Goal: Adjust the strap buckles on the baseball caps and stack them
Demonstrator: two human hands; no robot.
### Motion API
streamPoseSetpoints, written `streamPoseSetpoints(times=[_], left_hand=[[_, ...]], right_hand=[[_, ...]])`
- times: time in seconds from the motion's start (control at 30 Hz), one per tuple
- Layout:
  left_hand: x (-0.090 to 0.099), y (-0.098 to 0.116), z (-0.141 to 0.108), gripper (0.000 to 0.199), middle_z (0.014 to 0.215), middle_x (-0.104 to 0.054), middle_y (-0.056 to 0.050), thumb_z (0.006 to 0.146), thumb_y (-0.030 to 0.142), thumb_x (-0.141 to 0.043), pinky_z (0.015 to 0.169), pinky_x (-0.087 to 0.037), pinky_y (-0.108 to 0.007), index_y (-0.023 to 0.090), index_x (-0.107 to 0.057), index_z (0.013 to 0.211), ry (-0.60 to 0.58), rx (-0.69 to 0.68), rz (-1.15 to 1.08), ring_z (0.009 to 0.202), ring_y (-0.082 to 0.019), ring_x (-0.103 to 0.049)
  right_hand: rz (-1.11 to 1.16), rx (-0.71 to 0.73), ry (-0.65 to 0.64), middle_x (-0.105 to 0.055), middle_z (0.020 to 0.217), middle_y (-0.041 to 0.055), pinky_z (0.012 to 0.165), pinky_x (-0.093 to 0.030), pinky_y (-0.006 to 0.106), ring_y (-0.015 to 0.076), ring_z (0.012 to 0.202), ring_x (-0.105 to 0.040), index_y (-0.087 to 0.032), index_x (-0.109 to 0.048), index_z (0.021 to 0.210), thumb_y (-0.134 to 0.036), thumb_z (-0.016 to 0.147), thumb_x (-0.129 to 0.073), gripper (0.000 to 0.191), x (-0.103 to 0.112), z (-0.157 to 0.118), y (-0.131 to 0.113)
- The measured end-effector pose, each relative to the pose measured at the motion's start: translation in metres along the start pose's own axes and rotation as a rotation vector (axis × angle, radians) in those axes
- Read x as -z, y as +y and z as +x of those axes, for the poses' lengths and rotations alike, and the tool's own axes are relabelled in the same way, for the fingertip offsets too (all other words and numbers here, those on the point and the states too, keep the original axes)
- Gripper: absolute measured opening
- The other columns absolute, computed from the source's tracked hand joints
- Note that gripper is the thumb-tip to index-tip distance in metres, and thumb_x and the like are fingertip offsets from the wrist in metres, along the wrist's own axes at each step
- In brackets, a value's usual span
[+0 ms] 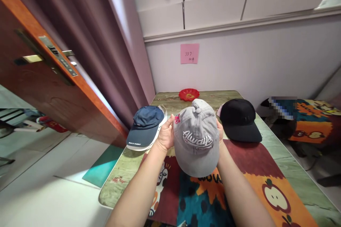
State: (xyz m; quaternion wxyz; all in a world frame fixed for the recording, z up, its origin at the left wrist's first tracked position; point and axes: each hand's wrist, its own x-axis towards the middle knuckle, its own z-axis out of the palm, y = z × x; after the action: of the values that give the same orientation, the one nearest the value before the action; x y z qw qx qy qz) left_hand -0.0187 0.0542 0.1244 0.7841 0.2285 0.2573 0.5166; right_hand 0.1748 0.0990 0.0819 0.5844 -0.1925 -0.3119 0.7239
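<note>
A grey cap [197,142] with white "Always" lettering is held up over the middle of the table, its brim pointing toward me. My left hand [166,134] grips its left side, thumb up against the fabric. On the cap's right side is my right hand [220,133], its fingers mostly hidden behind the cap. A navy cap [146,126] lies at the table's left edge, on top of something white. To the right of the grey cap rests a black cap [239,120], brim toward the front right.
A red scalloped dish [189,94] sits at the back of the wooden-patterned table [114,184]. A colourful cloth [255,163] covers its front middle. The brown door [66,103] stands at the left, beside a purple curtain [106,42]. A pink note [189,54] is on the wall.
</note>
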Motion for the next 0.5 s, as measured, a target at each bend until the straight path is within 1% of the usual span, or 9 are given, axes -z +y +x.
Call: streamPoseSetpoints(times=[0.07, 0.1, 0.17, 0.23, 0.3, 0.37, 0.43, 0.5], left_hand=[[0.001, 0.009, -0.001, 0.027, 0.092, -0.08, -0.009, 0.092, 0.035, -0.062, 0.108, -0.047, -0.043, 0.012, -0.074, 0.098, 0.057, -0.065, -0.011, 0.106, -0.027, -0.073], [0.002, 0.014, -0.001, 0.023, 0.088, -0.08, -0.008, 0.092, 0.032, -0.062, 0.107, -0.048, -0.041, 0.012, -0.074, 0.095, 0.083, -0.084, 0.002, 0.103, -0.027, -0.074], [0.002, 0.024, 0.001, 0.023, 0.083, -0.079, -0.009, 0.091, 0.032, -0.065, 0.101, -0.052, -0.04, 0.011, -0.074, 0.091, 0.129, -0.099, 0.072, 0.096, -0.026, -0.075], [-0.002, 0.032, 0.006, 0.023, 0.082, -0.078, -0.009, 0.088, 0.033, -0.069, 0.092, -0.055, -0.036, 0.011, -0.074, 0.091, 0.153, -0.148, 0.182, 0.088, -0.023, -0.075], [-0.009, 0.038, 0.013, 0.02, 0.085, -0.078, -0.007, 0.082, 0.03, -0.076, 0.082, -0.056, -0.03, 0.012, -0.075, 0.093, 0.137, -0.225, 0.314, 0.08, -0.019, -0.073], [-0.018, 0.044, 0.02, 0.023, 0.09, -0.077, -0.007, 0.076, 0.025, -0.079, 0.076, -0.054, -0.027, 0.013, -0.075, 0.095, 0.085, -0.286, 0.464, 0.077, -0.016, -0.07], [-0.023, 0.047, 0.025, 0.025, 0.089, -0.076, -0.006, 0.072, 0.022, -0.078, 0.075, -0.052, -0.026, 0.013, -0.075, 0.094, 0.048, -0.338, 0.599, 0.076, -0.015, -0.067], [-0.022, 0.046, 0.028, 0.023, 0.085, -0.074, -0.004, 0.068, 0.018, -0.074, 0.077, -0.051, -0.026, 0.013, -0.074, 0.091, 0.057, -0.416, 0.7, 0.076, -0.014, -0.065]], right_hand=[[-0.041, -0.019, -0.032, -0.078, 0.101, 0.0061, 0.097, -0.056, 0.048, 0.0317, 0.114, -0.068, -0.026, -0.071, 0.096, -0.055, 0.076, -0.071, 0.035, 0.005, -0.001, -0.004], [-0.057, -0.024, -0.05, -0.078, 0.099, 0.0063, 0.096, -0.056, 0.049, 0.0324, 0.113, -0.068, -0.025, -0.071, 0.095, -0.054, 0.075, -0.073, 0.035, 0.008, -0.001, -0.008], [-0.076, -0.009, -0.051, -0.078, 0.096, 0.0058, 0.092, -0.057, 0.048, 0.032, 0.108, -0.07, -0.025, -0.071, 0.096, -0.052, 0.073, -0.076, 0.035, 0.012, 0.001, -0.018], [-0.097, 0.038, 0.013, -0.078, 0.094, 0.0042, 0.088, -0.058, 0.043, 0.0285, 0.1, -0.072, -0.025, -0.071, 0.096, -0.05, 0.073, -0.079, 0.035, 0.015, 0.004, -0.026], [-0.148, 0.113, 0.103, -0.077, 0.092, 0.0025, 0.085, -0.058, 0.038, 0.0242, 0.092, -0.073, -0.025, -0.071, 0.096, -0.048, 0.073, -0.082, 0.034, 0.017, 0.007, -0.033], [-0.223, 0.191, 0.162, -0.077, 0.091, 0.0016, 0.082, -0.057, 0.035, 0.0216, 0.087, -0.072, -0.025, -0.072, 0.095, -0.043, 0.071, -0.085, 0.033, 0.018, 0.009, -0.039], [-0.293, 0.23, 0.164, -0.076, 0.092, 0.0014, 0.081, -0.056, 0.033, 0.0208, 0.086, -0.07, -0.024, -0.072, 0.094, -0.037, 0.066, -0.09, 0.035, 0.021, 0.009, -0.043], [-0.364, 0.202, 0.116, -0.076, 0.093, 0.0019, 0.081, -0.054, 0.033, 0.0211, 0.087, -0.069, -0.023, -0.074, 0.094, -0.033, 0.061, -0.093, 0.039, 0.027, 0.007, -0.048]])
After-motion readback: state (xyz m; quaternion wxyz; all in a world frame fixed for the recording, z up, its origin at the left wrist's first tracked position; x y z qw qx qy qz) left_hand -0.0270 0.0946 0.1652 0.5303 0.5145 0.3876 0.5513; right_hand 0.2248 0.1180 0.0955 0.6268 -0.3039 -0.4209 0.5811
